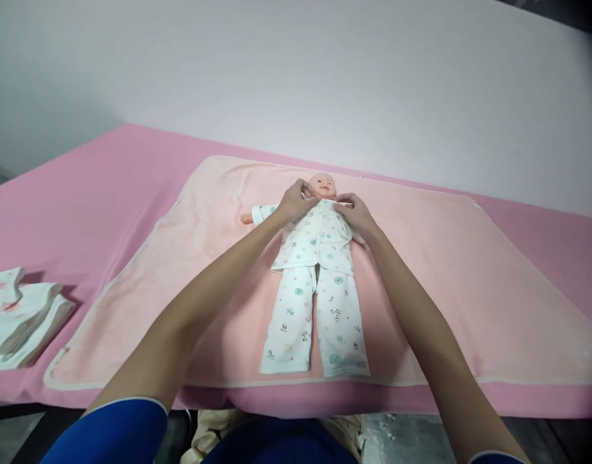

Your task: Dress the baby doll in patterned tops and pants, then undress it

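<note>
A baby doll lies on its back, dressed in a white pajama top and white pajama pants, both with small animal prints. My left hand is at the top's collar on the left side of the doll's neck, its fingers and thumb closing on the fabric. At the other side of the collar, my right hand pinches the cloth near the shoulder. One doll hand sticks out of the left sleeve; the other is hidden behind my right hand and forearm. The pant legs lie flat with no feet showing.
Beneath the doll a peach blanket with pale edging is spread over a pink padded table. Folded white cloths with pink prints rest at the left edge. A pale wall rises behind the table.
</note>
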A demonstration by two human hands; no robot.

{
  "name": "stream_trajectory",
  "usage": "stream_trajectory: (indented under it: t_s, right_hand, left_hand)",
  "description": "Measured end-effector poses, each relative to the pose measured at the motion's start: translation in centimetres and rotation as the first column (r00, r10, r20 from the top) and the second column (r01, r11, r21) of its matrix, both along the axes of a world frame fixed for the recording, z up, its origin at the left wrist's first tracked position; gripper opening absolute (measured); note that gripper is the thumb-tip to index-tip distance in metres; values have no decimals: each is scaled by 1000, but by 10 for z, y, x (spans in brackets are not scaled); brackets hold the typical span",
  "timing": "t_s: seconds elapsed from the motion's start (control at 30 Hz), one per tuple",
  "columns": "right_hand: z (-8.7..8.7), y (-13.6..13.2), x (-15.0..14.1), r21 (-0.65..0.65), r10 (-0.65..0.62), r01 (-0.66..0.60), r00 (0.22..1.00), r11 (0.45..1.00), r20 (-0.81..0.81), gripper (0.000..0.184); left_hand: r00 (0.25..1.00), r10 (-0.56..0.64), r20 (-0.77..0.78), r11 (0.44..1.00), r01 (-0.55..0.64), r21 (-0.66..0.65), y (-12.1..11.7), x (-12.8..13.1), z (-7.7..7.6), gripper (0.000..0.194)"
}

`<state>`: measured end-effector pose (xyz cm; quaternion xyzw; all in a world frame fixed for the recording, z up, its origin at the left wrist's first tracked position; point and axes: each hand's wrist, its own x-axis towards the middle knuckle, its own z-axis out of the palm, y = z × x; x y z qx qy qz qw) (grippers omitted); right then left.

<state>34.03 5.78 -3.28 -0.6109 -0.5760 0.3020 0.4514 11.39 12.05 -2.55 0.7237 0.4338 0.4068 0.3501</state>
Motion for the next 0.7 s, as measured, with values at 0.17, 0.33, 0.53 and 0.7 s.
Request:
stream_trajectory:
  t_s: [0.17,0.33,0.53,0.7]
  right_hand:
    - [-8,-51,74,90,-226,209,934,974,275,36]
    - [-28,-86,121,-32,-273,308,883,951,382,32]
    - [-43,-71,106,-86,-308,324,938,942,160,52]
    - [-45,-73,111,-63,-419,424,904,903,81,59]
  left_hand:
    - [963,180,-201,953,-120,279,0,-96,-9,24]
    - [871,276,-406,949,-313,-27,-6,-160,-27,36]
    - [948,306,-87,882,-317,-350,-4,-141,-29,32]
    - [935,355,26,874,-321,-365,-16,-152,-29,27]
